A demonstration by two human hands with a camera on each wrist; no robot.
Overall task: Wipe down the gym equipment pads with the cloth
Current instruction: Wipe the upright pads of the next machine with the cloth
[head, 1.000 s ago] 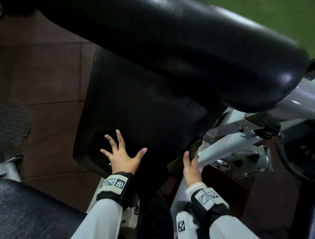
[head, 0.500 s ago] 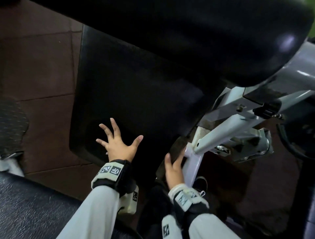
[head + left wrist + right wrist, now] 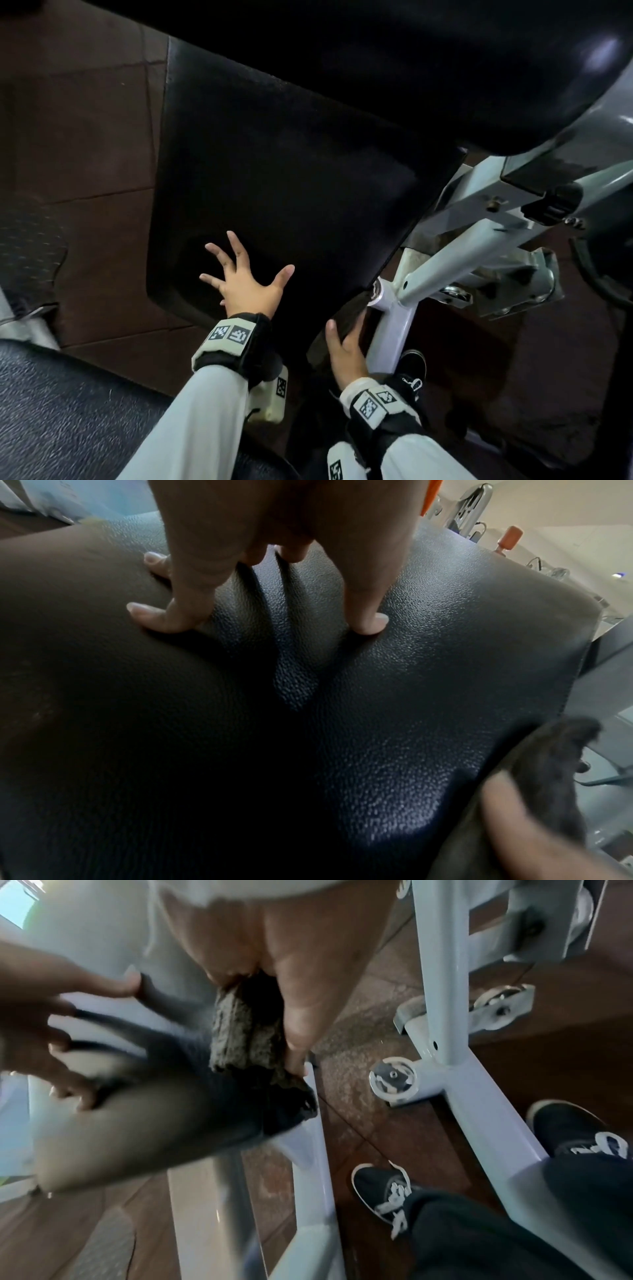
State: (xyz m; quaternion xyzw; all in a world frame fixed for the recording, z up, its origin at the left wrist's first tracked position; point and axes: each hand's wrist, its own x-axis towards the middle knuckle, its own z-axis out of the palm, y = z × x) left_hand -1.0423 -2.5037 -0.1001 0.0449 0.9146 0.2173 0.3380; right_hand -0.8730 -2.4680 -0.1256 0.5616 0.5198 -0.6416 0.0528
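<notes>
A black leather seat pad [image 3: 291, 178] fills the middle of the head view, under a larger black pad [image 3: 411, 61]. My left hand [image 3: 239, 274] lies spread on the seat pad's near left part, its fingertips [image 3: 164, 618] pressing into the leather [image 3: 411, 669]. My right hand [image 3: 342, 339] grips a dark cloth [image 3: 347, 313] against the pad's near right edge. In the right wrist view the bunched cloth [image 3: 246, 1037] sits between thumb and fingers. It also shows at the lower right of the left wrist view as a dark cloth [image 3: 555, 761].
A white metal frame [image 3: 442, 270] with a bolt and bracket stands right of the pad, close to my right hand. My black shoes [image 3: 383, 1185] stand beside its foot on brown floor tiles [image 3: 85, 137]. Another dark textured pad [image 3: 68, 411] lies at the lower left.
My right hand has slid with the cloth along the pad's right edge toward its near corner. The left hand stays spread on the pad. The view has dropped closer.
</notes>
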